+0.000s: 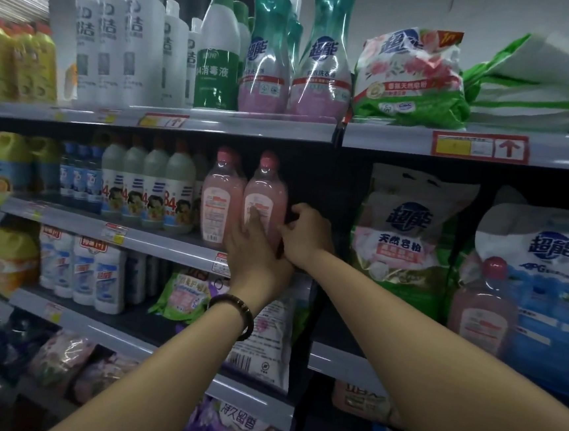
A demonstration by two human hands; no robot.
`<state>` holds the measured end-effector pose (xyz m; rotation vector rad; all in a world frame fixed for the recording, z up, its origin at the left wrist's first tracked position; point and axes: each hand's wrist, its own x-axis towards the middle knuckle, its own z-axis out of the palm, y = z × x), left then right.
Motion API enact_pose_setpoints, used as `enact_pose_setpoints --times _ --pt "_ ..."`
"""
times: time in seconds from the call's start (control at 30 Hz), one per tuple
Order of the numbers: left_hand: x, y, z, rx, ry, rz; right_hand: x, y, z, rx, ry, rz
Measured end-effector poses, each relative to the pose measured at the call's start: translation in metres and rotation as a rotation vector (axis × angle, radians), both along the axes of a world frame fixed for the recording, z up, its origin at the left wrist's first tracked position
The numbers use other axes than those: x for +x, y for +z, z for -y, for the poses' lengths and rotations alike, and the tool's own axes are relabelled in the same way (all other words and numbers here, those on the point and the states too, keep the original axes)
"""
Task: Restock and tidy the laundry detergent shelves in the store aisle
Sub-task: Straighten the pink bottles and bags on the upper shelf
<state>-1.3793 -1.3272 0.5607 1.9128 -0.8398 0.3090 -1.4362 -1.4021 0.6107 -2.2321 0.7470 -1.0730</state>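
Two pink detergent bottles with pink caps stand side by side on the second shelf [156,243], the left one [216,202] and the right one [268,193]. My left hand [255,257], a dark bead bracelet on its wrist, lies flat against the front of the right bottle with its fingers pointing up. My right hand [305,232] curls around that bottle's right side and lower edge. Both hands touch the same bottle, which stands upright at the shelf's right end.
White and green bottles [161,187] fill the shelf to the left. Teal-and-pink bottles [324,60] and powder bags [409,75] sit on the top shelf. In the right bay stand large powder bags [408,240] and another pink bottle [482,311]. A dark gap lies right of the held bottle.
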Motion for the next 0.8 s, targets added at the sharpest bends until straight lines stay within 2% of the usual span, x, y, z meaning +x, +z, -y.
enact_pose_setpoints --times 0.07,0.13,0.23,0.37,0.47,0.53,0.63,0.8 --pt "-0.019 -0.003 0.0 -0.042 0.034 0.09 -0.019 -0.002 0.004 -0.02 -0.018 -0.039" --pt "-0.039 -0.009 0.006 -0.178 -0.045 0.153 -0.042 -0.002 0.006 -0.036 -0.022 -0.069" --pt "-0.073 -0.025 0.019 -0.345 -0.274 0.053 -0.082 -0.005 0.008 -0.119 -0.04 -0.08" --pt "-0.123 -0.049 0.043 -0.296 -0.434 -0.04 -0.148 -0.02 0.025 -0.208 -0.145 -0.061" --pt "-0.155 -0.064 0.066 -0.258 -0.593 -0.109 -0.195 -0.033 0.041 -0.185 -0.254 -0.147" --pt "-0.172 -0.073 0.083 -0.226 -0.683 -0.156 -0.221 -0.042 0.049 -0.164 -0.323 -0.136" --pt "-0.194 -0.084 0.105 -0.142 -0.681 -0.153 -0.256 -0.054 0.062 -0.17 -0.426 -0.054" --pt "-0.219 -0.09 0.13 -0.093 -0.659 -0.179 -0.298 -0.073 0.083 -0.173 -0.594 -0.064"
